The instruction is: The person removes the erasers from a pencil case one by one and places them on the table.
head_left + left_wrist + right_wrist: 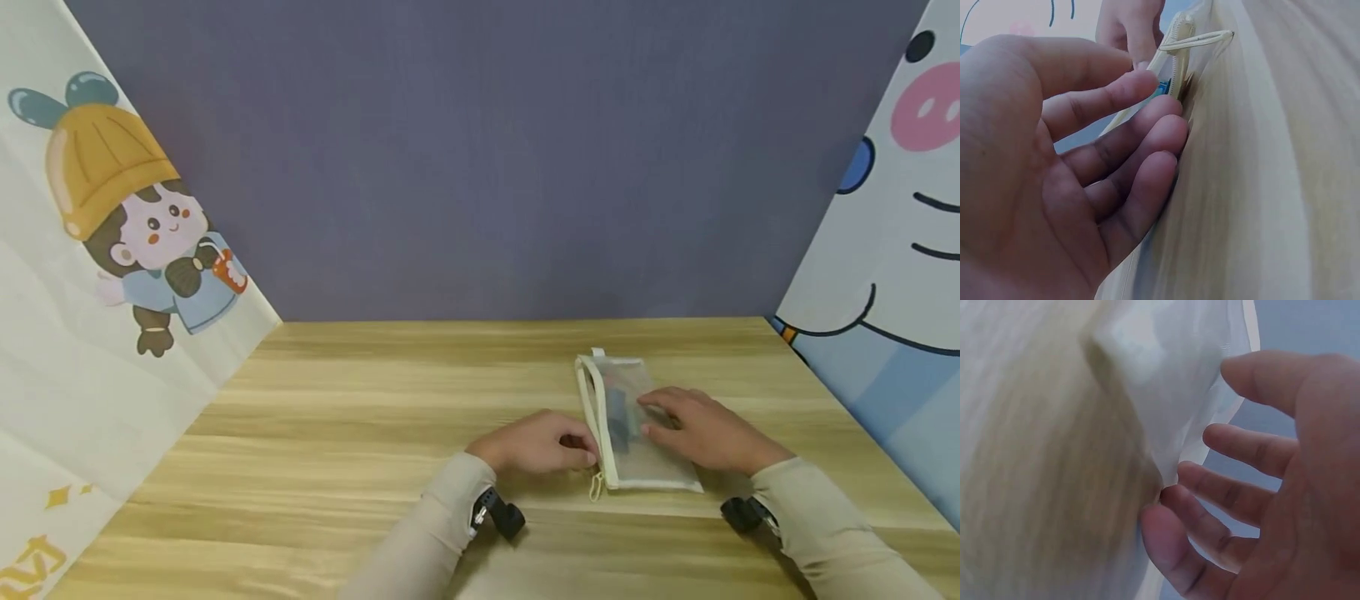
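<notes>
A translucent zip pouch (652,473) with cream trim lies on the wooden table, its zipper edge (603,425) facing left and gaping. Through the cloudy sheet a dark bluish item (618,417) shows, its kind blurred. My left hand (536,442) is at the near end of that edge, fingers loosely bent, fingertips right by the trim. Close to those fingers a cream cord pull (1200,41) loops from the zipper. With fingers spread, my right hand (705,429) rests on the pouch's right part; in the right wrist view its fingertips touch the wrinkled sheet (1166,381).
The wood-grain table (337,467) runs back to a grey-purple panel (480,167). Cartoon-printed cloths hang at the left (45,333) and right (900,292). A small black camera sits on each wrist, over beige sleeves.
</notes>
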Available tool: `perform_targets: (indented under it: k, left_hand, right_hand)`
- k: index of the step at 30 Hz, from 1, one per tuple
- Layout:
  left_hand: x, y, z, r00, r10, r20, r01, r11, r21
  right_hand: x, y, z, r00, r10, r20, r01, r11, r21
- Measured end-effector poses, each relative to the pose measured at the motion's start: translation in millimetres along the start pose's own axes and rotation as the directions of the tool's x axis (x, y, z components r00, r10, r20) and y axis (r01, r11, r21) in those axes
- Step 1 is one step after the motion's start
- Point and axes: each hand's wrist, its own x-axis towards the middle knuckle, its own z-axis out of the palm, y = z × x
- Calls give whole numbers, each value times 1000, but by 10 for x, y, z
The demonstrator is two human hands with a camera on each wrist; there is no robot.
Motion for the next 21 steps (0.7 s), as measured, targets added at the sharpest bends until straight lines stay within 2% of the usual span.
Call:
perform_targets:
  k: [4, 10, 17, 21]
  left_hand:
    - [-2, -10, -35, 999, -21, -32, 21, 1000, -18]
    - [-6, -20, -55, 995, -32, -99, 33, 999, 8]
    - [-8, -23, -106, 989, -18, -149, 37, 991, 126]
    - [0, -5, -123, 989, -23, -144, 48, 984, 173]
  right_hand:
    - [16, -49, -18, 1000, 10, 2, -10, 999, -39]
    - [28, -152, -51, 1000, 7, -1, -8, 997, -73]
    - [76, -193, -49, 999, 23, -26, -25, 993, -112]
    - [91, -201, -32, 998, 32, -49, -38, 991, -128]
